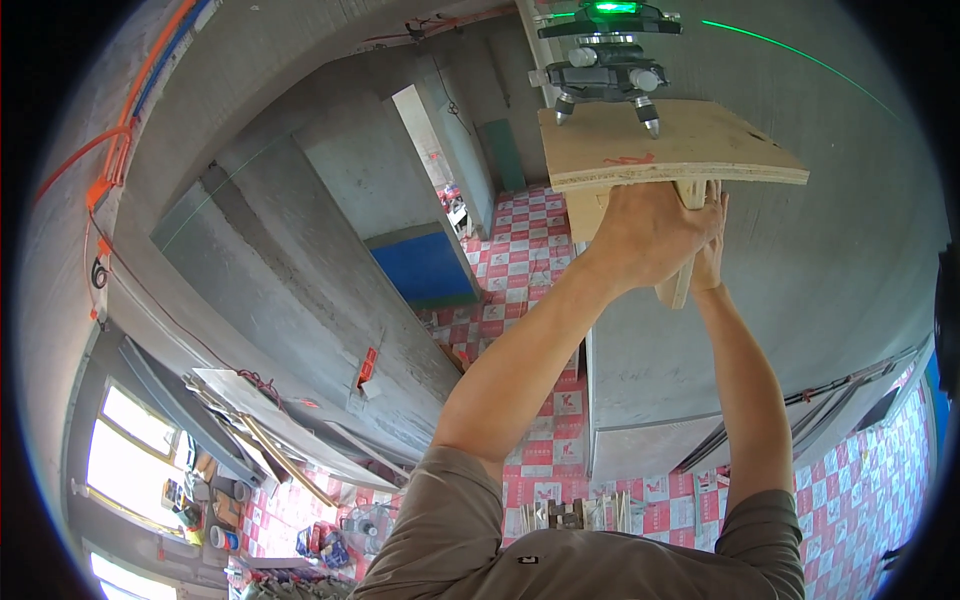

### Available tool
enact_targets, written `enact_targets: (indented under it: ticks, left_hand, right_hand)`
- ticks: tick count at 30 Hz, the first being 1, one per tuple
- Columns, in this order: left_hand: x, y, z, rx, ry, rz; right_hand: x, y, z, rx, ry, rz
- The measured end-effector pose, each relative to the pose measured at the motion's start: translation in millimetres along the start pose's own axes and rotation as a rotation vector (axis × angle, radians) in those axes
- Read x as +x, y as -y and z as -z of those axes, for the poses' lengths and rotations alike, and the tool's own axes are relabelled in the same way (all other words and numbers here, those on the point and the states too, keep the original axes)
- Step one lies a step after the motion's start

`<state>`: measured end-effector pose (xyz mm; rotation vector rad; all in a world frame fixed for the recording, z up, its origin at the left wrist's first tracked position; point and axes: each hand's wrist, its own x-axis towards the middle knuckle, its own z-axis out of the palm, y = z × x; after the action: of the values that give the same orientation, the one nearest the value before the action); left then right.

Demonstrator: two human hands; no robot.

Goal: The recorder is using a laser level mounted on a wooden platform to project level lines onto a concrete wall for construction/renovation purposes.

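Observation:
Raised before me is a plywood shelf with a red scribble and a vertical wooden brace beneath it. A black and silver laser level with a glowing green window stands on top, against the grey wall. My left hand is closed on the brace just under the board, its fingertips partly hidden. My right hand reaches up behind the brace from the other side, fingers pressed against it and partly hidden by the left hand.
A corridor with checkered red-and-white floor covering runs past a blue panel. Grey walls carry orange conduits. Leaning boards, buckets and clutter lie by windows at lower left. More long boards lean at right.

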<state>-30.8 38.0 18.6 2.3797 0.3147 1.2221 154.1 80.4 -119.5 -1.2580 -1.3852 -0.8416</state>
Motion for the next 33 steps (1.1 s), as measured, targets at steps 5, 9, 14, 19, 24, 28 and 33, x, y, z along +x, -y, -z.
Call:
enact_targets:
  ticks: [5,9,14,19,24,28,33]
  left_hand:
    - [-0.6,1.1,1.5,-0.004,-0.006,-0.001]
    - [0.0,0.4,-0.3,0.001,-0.008,0.0]
    - [0.4,-2.7,0.4,0.019,-0.021,-0.017]
    - [0.8,-1.4,1.9,0.008,-0.011,-0.026]
    - [-0.1,-1.5,2.3,-0.006,0.009,0.013]
    - [-0.2,0.8,-0.3,-0.007,-0.009,0.006]
    - [0.3,0.4,0.3,0.007,-0.038,-0.028]
  right_hand:
    - [0.9,2.5,-0.6,0.057,-0.011,-0.014]
    - [-3.9,-4.1,-3.6,-0.008,-0.032,0.042]
    - [-3.1,-5.8,-4.8,-0.019,-0.026,0.029]
    - [-5.0,-7.9,-7.5,-0.044,-0.004,0.047]
    - [-5.7,-9.9,-8.4,-0.036,-0.008,0.048]
    - [-7.0,-9.9,-7.6,-0.039,0.001,0.044]
    - [-6.2,-8.6,-6.9,-0.055,0.005,0.054]
